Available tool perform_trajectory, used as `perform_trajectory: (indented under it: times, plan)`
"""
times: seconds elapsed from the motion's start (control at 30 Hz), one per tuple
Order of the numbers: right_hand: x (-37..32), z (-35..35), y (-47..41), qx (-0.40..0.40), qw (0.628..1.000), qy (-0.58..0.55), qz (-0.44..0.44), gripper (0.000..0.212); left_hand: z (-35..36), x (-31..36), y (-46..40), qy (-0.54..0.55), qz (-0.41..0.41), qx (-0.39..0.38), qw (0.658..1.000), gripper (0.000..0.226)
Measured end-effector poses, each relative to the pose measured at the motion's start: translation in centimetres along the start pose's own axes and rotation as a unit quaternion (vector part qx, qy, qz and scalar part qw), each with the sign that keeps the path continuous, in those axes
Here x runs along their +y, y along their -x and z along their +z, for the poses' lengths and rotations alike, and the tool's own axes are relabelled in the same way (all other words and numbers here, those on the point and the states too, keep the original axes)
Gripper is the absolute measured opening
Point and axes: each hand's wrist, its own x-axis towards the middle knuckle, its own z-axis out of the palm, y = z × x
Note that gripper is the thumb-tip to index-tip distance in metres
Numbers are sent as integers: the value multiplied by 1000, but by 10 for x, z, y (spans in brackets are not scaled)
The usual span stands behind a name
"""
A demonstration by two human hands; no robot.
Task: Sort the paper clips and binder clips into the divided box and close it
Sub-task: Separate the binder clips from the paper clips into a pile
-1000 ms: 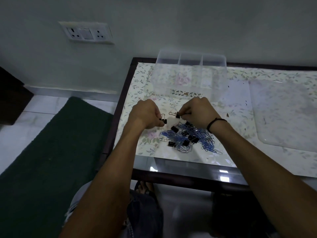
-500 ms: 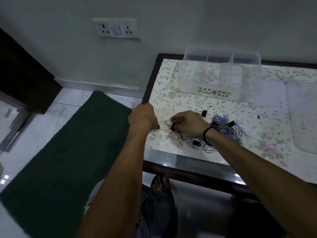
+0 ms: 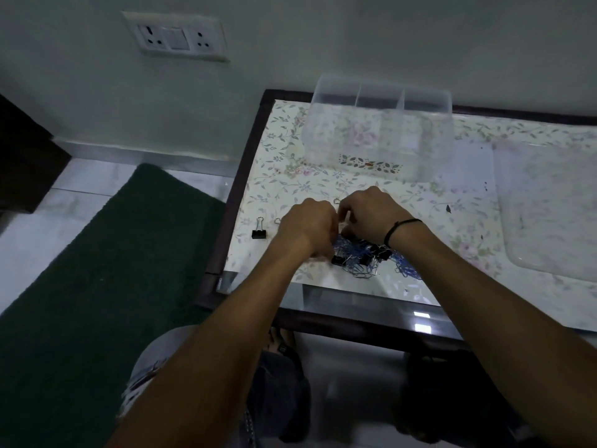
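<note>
Down on the flowered table (image 3: 323, 176), both hands meet over the pile of blue paper clips and black binder clips (image 3: 365, 258). The left hand (image 3: 307, 226) sits at about nine o'clock from the pile's middle, knuckles up and fingers curled under; whether they pinch anything cannot be told, since the palm hides the tips. The right hand (image 3: 371, 215) lies just beside it at about twelve o'clock from the pile, fingers bent down toward the heap, and its grip is likewise hidden. A dark band (image 3: 400, 227) circles the right wrist. Wire loops of clips peek out at the far edge of each hand, too small to say who holds them.

One black binder clip (image 3: 259, 229) stands apart from the heap at nine o'clock from the left hand, its wire handles raised. The pile spreads from under the hands toward four o'clock, near the table's front edge.

The clear divided box (image 3: 378, 124) stands at twelve o'clock beyond the hands, well apart from them, open on top, with three sections visible at its far side. Its clear lid (image 3: 549, 205) lies flat on the table at about two o'clock. A green mat (image 3: 97, 270) covers the floor at nine o'clock, and a wall socket (image 3: 176, 37) sits at eleven o'clock.
</note>
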Motion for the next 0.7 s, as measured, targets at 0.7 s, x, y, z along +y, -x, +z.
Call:
perform_trajectory:
  times: [0.7]
  plan:
    - [23,-11,7,-36,998,35,-29,34,22,24,6,-91,120,6,989,11]
